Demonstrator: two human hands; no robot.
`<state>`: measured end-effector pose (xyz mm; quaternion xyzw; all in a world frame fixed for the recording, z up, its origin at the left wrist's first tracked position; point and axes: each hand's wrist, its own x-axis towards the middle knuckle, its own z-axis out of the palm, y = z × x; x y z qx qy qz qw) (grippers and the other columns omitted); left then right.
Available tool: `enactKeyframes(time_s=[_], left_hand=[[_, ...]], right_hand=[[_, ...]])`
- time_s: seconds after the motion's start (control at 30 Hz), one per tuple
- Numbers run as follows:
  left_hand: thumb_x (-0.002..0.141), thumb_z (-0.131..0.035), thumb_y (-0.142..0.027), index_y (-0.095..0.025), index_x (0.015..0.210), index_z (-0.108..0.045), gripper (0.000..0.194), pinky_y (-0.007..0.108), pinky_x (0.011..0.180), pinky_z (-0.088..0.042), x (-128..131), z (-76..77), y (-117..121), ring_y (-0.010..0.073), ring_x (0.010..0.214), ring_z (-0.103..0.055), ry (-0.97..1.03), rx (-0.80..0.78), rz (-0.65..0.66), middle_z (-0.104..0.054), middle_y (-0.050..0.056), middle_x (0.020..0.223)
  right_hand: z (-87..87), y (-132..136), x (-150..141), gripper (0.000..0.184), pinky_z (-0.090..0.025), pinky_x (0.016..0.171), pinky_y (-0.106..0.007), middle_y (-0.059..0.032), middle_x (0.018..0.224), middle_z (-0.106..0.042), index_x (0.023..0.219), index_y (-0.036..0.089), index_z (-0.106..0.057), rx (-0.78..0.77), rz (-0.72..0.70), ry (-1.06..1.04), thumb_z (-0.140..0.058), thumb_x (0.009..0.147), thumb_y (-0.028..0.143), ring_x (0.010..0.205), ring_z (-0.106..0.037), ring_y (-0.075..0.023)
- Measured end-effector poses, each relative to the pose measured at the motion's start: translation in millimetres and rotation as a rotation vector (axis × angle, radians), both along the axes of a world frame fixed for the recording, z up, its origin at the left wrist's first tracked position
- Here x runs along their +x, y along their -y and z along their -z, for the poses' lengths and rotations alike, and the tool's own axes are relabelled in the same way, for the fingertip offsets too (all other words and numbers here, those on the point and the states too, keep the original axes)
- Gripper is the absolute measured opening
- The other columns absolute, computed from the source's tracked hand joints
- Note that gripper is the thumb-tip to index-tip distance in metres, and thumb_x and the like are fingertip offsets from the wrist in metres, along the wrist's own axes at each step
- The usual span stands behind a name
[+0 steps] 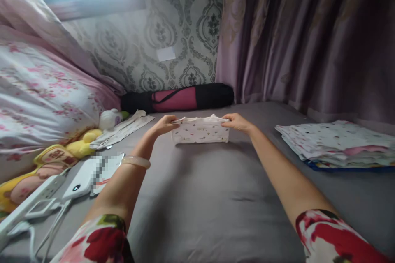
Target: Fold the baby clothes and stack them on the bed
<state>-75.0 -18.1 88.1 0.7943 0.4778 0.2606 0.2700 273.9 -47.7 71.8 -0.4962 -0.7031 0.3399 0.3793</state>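
A folded white garment (pixel 200 131) with small printed figures is held up by its top edge, just over the grey bedsheet (pixel 216 197). At its upper left corner, my left hand (pixel 164 125) is closed in a pinch on the fabric. My right hand (pixel 237 123) pinches the upper right corner the same way. The cloth between them hangs down in a short, wide panel, and its lower edge is close to the sheet; I cannot tell whether it touches. The garment's exact kind is hidden by the folding.
On the right lies a stack of folded patterned clothes (pixel 339 144). A small printed garment (pixel 123 129) lies flat at left, near plush toys (pixel 83 141), a white device (pixel 82 176) and a power strip (pixel 37 197). A black and pink long bag (pixel 175 99) rests against the wall.
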Motion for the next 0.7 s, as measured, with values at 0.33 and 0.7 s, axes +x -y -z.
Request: enactKeyframes(time_s=[0.33, 0.7], left_hand=[[0.079, -0.047, -0.022, -0.014, 0.094, -0.064, 0.024, 0.024, 0.067, -0.041, -3.0, 0.9, 47.7, 0.0135, 0.071, -0.052, -0.106, 0.298, -0.01, -0.064, 0.003, 0.082], [0.068, -0.042, -0.001, -0.024, 0.123, -0.059, 0.062, 0.042, 0.109, -0.035, -24.9, 65.9, 137.1, 0.0217, 0.121, -0.055, -0.369, 0.162, 0.281, -0.061, 0.006, 0.131]], right_hand=[[4.1, 35.6, -1.6, 0.025, -0.051, 0.077, -0.033, -0.0046, 0.09, -0.072, 0.098, 0.02, -0.07, 0.287, 0.057, 0.229, -0.058, 0.079, 0.032, 0.086, -0.065, -0.0214], [58.1, 115.4, 16.9, 0.043, -0.043, 0.1, -0.038, -0.0075, 0.121, -0.065, 0.102, 0.024, -0.067, 0.353, -0.37, 0.646, -0.039, 0.078, 0.002, 0.117, -0.056, -0.0199]])
